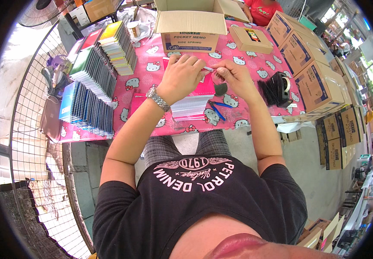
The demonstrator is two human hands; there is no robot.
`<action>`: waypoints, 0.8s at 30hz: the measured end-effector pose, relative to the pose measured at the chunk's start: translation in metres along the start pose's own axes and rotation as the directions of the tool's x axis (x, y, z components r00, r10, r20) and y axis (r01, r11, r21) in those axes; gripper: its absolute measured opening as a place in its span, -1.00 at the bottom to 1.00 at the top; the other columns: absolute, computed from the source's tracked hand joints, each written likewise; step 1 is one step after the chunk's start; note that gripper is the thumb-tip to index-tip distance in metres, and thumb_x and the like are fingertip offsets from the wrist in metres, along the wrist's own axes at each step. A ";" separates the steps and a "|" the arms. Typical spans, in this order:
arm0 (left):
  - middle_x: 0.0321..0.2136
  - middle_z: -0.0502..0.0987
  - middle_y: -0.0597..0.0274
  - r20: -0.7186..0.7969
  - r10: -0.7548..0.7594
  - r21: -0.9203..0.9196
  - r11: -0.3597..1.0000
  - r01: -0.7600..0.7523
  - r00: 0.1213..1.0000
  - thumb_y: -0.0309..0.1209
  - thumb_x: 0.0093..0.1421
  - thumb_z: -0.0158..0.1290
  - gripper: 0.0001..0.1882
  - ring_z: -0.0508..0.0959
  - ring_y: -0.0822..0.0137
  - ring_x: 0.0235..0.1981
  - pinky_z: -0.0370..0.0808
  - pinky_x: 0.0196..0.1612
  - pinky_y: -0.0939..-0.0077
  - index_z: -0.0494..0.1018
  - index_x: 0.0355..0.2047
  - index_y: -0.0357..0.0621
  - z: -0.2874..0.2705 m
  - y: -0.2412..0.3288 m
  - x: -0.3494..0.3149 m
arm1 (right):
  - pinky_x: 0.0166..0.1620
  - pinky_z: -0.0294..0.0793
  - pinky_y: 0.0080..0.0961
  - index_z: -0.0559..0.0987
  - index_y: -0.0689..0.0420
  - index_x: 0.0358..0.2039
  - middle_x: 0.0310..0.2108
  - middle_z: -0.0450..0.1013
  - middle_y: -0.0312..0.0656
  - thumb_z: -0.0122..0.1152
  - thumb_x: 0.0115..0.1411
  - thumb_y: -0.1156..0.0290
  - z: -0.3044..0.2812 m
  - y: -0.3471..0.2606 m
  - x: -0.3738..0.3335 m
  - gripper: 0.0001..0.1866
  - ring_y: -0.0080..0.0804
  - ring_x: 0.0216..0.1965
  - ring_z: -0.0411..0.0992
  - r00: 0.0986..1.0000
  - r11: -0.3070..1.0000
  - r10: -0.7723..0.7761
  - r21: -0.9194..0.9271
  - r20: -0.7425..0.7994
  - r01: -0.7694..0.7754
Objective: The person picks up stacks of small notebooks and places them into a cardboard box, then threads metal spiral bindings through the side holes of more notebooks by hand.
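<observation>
In front of me stands a stack of pink-covered memo notebooks (204, 87), their white page edges facing me. My left hand (184, 74), with a metal watch at the wrist, is closed over the top notebook, fingers curled at its far edge. Beside it my right hand (235, 77) pinches at the notebook's right end, thumb and fingers together. What lies between those fingertips is too small to make out. Just below the right hand is a small dark piece (221, 89). Blue-handled pliers (219, 111) lie on the pink patterned tablecloth (145, 125), right of the stack.
Stacks of spiral notebooks, blue (85, 110), green (92, 73) and yellow (119, 47), stand at left. Black wire coils (267, 93) lie beside a tape dispenser (284, 88) at right. An open carton (191, 36) stands behind; another person (262, 12) is at the far side.
</observation>
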State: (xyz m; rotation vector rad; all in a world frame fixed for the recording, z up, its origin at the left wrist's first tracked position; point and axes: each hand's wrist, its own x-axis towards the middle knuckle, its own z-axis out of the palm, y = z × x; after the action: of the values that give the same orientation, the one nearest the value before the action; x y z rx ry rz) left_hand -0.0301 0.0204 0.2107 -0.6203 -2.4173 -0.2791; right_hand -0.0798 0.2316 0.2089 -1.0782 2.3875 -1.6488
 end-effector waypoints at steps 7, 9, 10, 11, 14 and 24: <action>-0.33 0.51 0.22 -0.028 0.012 -0.055 0.998 -0.014 1.000 -0.30 0.27 -0.02 -0.83 0.49 0.18 -0.19 0.29 0.06 0.17 0.45 -0.24 -0.10 -0.002 0.003 0.001 | -0.26 0.47 -0.49 0.59 0.06 -0.01 -0.26 0.42 -0.17 0.27 0.12 0.51 0.000 -0.017 -0.009 -0.63 -0.40 -0.36 0.44 0.965 0.913 -0.243 -0.360 -0.096 0.194; -0.33 0.52 0.21 -0.015 -0.001 -0.069 0.998 0.000 1.000 -0.32 0.28 -0.03 -0.84 0.49 0.17 -0.19 0.29 0.06 0.17 0.45 -0.24 -0.10 -0.002 0.004 0.001 | -0.24 0.47 -0.48 0.60 0.05 -0.03 -0.28 0.39 -0.18 0.25 0.12 0.55 -0.002 -0.017 -0.010 -0.64 -0.38 -0.35 0.43 0.991 0.957 -0.110 -0.279 -0.074 0.085; -0.33 0.52 0.21 -0.003 -0.015 -0.078 0.997 0.015 1.000 -0.32 0.28 -0.04 -0.84 0.49 0.17 -0.19 0.29 0.04 0.17 0.45 -0.24 -0.09 -0.002 0.003 0.001 | -0.23 0.47 -0.48 0.61 0.05 -0.04 -0.29 0.38 -0.19 0.24 0.12 0.57 -0.002 -0.018 -0.010 -0.64 -0.37 -0.35 0.42 0.997 0.971 -0.045 -0.239 -0.056 0.030; -0.33 0.52 0.21 0.009 -0.030 -0.087 0.996 0.031 0.999 -0.32 0.28 -0.04 -0.84 0.49 0.18 -0.19 0.29 0.03 0.18 0.45 -0.23 -0.09 -0.002 0.003 0.001 | -0.24 0.47 -0.49 0.61 0.06 -0.05 -0.29 0.39 -0.19 0.23 0.13 0.57 -0.001 -0.017 -0.011 -0.65 -0.38 -0.35 0.42 0.993 0.966 -0.093 -0.247 -0.070 0.073; -0.33 0.52 0.22 0.071 -0.049 -0.112 0.992 0.056 0.996 -0.33 0.29 -0.05 -0.85 0.49 0.18 -0.20 0.30 -0.03 0.21 0.45 -0.24 -0.08 -0.005 0.004 0.002 | -0.26 0.46 -0.50 0.62 0.08 -0.07 -0.33 0.42 -0.21 0.21 0.15 0.57 0.004 -0.009 -0.012 -0.68 -0.41 -0.37 0.42 0.949 0.923 -0.285 -0.305 -0.137 0.234; -0.29 0.53 0.22 0.075 -0.067 -0.042 0.997 0.071 0.995 -0.26 0.26 -0.02 -0.76 0.50 0.22 -0.12 0.23 0.06 0.03 0.38 -0.10 -0.03 -0.010 0.017 0.006 | -0.32 0.43 -0.53 0.50 0.11 0.02 -0.41 0.42 -0.25 0.20 0.17 0.54 -0.005 -0.028 -0.015 -0.64 -0.48 -0.43 0.40 0.996 0.992 -0.015 -0.127 -0.089 0.004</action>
State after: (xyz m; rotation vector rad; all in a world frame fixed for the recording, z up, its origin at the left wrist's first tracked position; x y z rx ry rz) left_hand -0.0206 0.0338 0.2228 -0.5769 -2.5131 -0.3460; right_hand -0.0563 0.2385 0.2298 -1.0565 2.5789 -1.6003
